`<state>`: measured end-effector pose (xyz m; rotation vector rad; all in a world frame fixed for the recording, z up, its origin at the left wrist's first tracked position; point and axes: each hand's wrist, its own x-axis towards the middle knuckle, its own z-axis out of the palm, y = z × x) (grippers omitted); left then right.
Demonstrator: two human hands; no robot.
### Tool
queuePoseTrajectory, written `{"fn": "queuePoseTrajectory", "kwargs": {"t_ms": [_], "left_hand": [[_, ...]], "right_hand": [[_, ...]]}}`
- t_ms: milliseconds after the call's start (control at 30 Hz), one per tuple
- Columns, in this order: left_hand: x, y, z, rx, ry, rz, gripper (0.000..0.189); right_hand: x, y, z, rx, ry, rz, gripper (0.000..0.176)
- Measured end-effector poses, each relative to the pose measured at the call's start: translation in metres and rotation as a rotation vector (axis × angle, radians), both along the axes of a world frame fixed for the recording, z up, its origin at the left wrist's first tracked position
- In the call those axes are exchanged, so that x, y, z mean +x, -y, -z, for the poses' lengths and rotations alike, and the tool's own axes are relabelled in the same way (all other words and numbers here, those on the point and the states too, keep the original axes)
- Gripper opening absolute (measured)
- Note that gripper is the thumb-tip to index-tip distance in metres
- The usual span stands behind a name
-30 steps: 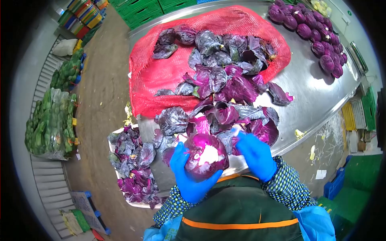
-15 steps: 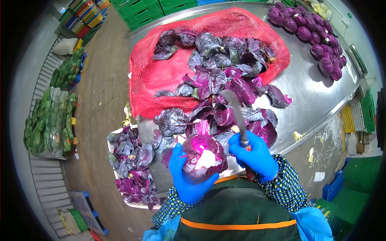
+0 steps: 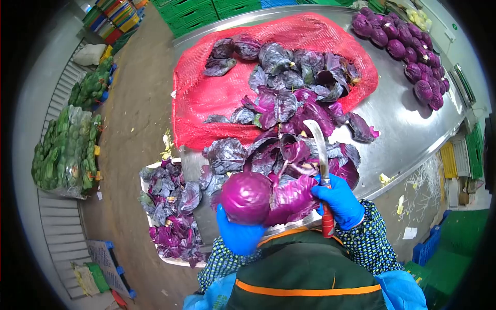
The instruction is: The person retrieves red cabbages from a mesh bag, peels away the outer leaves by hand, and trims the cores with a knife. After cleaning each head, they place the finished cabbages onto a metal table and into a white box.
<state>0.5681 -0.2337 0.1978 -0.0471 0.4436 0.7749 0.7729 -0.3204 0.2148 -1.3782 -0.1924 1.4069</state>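
Note:
A smooth purple red cabbage [image 3: 246, 197] rests in my left hand [image 3: 238, 233], whose blue-gloved fingers wrap it from below. My right hand [image 3: 343, 204], also gloved, grips a curved knife [image 3: 321, 149] by its red handle, blade pointing up and away from me. A loose outer cabbage leaf [image 3: 290, 200] spreads from the head's right side, its far edge right at my right fingertips. Just beyond, a heap of peeled cabbage leaves [image 3: 225, 156] covers the near part of the steel table [image 3: 395, 139].
An open red mesh bag [image 3: 199, 101] with untrimmed cabbages and leaves lies across the table. Trimmed cabbages [image 3: 413, 67] are piled at far right. A white crate [image 3: 178, 262] of leaves stands at left. Green crates [image 3: 191, 19] are stacked behind the table.
The cabbage has turned, its white cut patch now out of sight, and a large leaf has come away on its right. The knife is more upright, and my right hand is slightly lower and farther right.

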Motion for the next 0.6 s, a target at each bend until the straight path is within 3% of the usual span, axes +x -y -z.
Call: {"fn": "queuePoseTrajectory", "kwargs": {"t_ms": [33, 67, 133, 167, 200, 300, 333, 400, 433, 467, 533, 600], "left_hand": [[0.002, -0.003, -0.003, -0.087, 0.171, 0.078, 0.073], [0.005, -0.001, -0.004, -0.077, 0.168, 0.068, 0.073], [0.008, 0.004, -0.006, 1.034, -0.789, 0.270, 0.089], [0.005, 0.007, -0.014, 1.101, -0.898, 0.288, 0.078], [0.004, 0.006, -0.008, 1.099, -0.899, 0.286, 0.078], [0.005, -0.003, 0.021, 0.651, -0.399, 0.726, 0.062], [0.005, -0.004, 0.021, 0.650, -0.399, 0.724, 0.062], [0.005, -0.010, 0.017, 1.301, -0.638, 0.843, 0.054], [0.004, -0.011, 0.017, 1.300, -0.642, 0.841, 0.054], [0.003, -0.011, 0.016, 0.804, -0.318, 0.699, 0.054], [0.001, -0.012, 0.016, -0.179, 0.298, 0.327, 0.053], [0.001, -0.015, 0.014, -0.156, 0.250, 0.290, 0.055]], "right_hand": [[0.001, 0.000, 0.000, 0.006, 0.013, -0.019, 0.017], [0.002, 0.000, -0.001, 0.006, 0.038, -0.025, 0.018], [0.007, 0.000, -0.007, 0.027, 0.088, 0.032, 0.020], [0.011, 0.000, -0.010, 0.049, 0.101, 0.072, 0.020], [0.020, 0.005, -0.006, 0.082, 0.112, 0.051, 0.019], [0.038, 0.013, -0.013, 0.094, 0.170, 0.058, 0.019], [0.045, 0.014, -0.014, 0.096, 0.173, 0.064, 0.019], [0.057, 0.018, -0.004, 0.064, 0.245, 0.082, 0.018], [0.065, 0.019, 0.007, 0.042, 0.295, 0.098, 0.014], [0.069, 0.021, 0.017, 0.146, 0.270, 0.139, 0.019], [0.080, 0.019, 0.046, 0.034, 0.772, 0.197, 0.026], [0.049, 0.003, 0.025, 0.150, 0.945, 0.230, 0.029]]}}
